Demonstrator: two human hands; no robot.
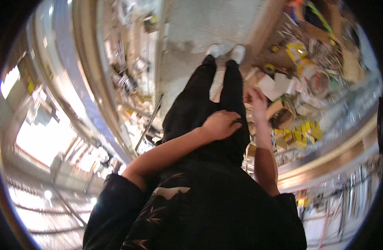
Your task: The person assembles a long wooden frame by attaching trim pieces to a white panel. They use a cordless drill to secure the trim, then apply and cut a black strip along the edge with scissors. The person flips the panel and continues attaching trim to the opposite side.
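My left hand (220, 124) hangs in front of my black trousers (191, 93), near the thigh. Its fingers are loosely bent and slightly apart, with nothing visible in them. To its right, my right hand (255, 98) is raised beside a cluttered surface, close to pale card-like pieces (275, 86). Motion smears its curled fingers, and whether anything is between them is hidden. A brown open box (285, 114) lies just right of that wrist, and a large round roll of clear tape (318, 81) is farther right.
Yellow boxes (310, 131) and crumpled clear plastic (341, 108) crowd the right surface. On the left, a shelf of mixed tools and parts (127, 81) runs along a long bench. Grey floor (200, 25) stretches between, under my white shoes (238, 53).
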